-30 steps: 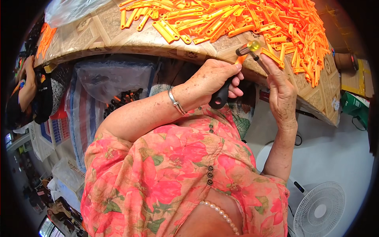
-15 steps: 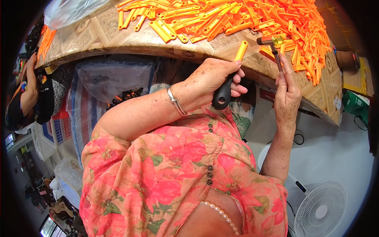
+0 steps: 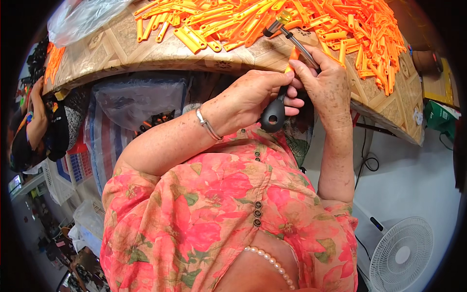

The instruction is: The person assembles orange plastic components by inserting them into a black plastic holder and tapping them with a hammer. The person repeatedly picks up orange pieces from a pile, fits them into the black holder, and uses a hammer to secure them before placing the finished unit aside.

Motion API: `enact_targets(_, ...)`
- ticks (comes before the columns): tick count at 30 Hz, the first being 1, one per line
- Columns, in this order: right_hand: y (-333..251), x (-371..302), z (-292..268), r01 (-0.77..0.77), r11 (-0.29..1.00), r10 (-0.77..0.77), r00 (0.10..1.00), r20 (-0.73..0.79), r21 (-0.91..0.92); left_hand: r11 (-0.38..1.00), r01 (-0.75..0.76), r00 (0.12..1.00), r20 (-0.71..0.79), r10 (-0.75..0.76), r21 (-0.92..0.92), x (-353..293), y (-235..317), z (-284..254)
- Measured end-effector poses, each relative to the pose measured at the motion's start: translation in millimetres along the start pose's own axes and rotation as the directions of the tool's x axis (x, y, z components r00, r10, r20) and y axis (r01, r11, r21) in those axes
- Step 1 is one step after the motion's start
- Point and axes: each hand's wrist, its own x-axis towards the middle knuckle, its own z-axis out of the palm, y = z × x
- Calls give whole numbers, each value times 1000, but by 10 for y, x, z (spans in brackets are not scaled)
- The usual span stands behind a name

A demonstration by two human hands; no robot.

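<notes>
My left hand [image 3: 255, 92], a metal bangle at its wrist, is closed round a black handle [image 3: 273, 118] with a hole in its rounded end. An orange-yellow plastic piece [image 3: 293, 57] sticks up from the top of that handle. My right hand [image 3: 330, 87] grips a small hammer [image 3: 289, 35], whose head has one dark end and one clear yellow end. My right thumb and fingers are up against the orange piece, close to my left fingertips. The hammer head hangs over the table, tilted up and left. The joint between handle and piece is partly hidden by fingers.
A big heap of orange plastic pieces [image 3: 233, 24] covers the far side of the patterned table [image 3: 131, 51]. A clear plastic bag [image 3: 80, 22] lies at the left. Another person's arm [image 3: 36, 109] is at the far left. A white fan [image 3: 402, 254] stands at the lower right.
My right hand has moved left with the hammer and now meets the orange piece at my left fingertips. The left hand keeps its hold on the handle, nearly in place.
</notes>
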Motion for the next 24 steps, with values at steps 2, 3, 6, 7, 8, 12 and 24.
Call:
enact_targets(2, 47, 4, 32, 38, 999, -38, 999, -24, -5, 999, -48, 998, 28, 48, -17, -32, -38, -36)
enact_targets(3, 36, 0, 31, 17, 1000, -17, 1000, -9, -7, 997, -73, 997, 39, 74, -26, -50, -57, -55)
enact_targets(6, 2, -8, 24, -39, 999, 39, 999, 24, 3, 998, -68, 995, 66, 69, -17, -72, -83, -75)
enact_targets(7, 6, -6, 24, -52, 998, 51, 998, 30, 18, 998, -56, 997, 56, 56, -2, -80, -86, -79)
enact_targets(8, 5, -4, 27, -65, 997, 64, 997, 35, 33, 999, -44, 998, 47, 43, 13, -87, -87, -83)
enact_targets(12, -24, -42, -10, 60, 997, -59, 998, -28, 39, 997, -48, 999, -14, 48, 60, -60, -89, -114)
enact_targets(24, 183, -526, -191, 260, 958, -271, 959, -81, -119, 984, -31, 972, -226, 71, 174, -125, 113, 63)
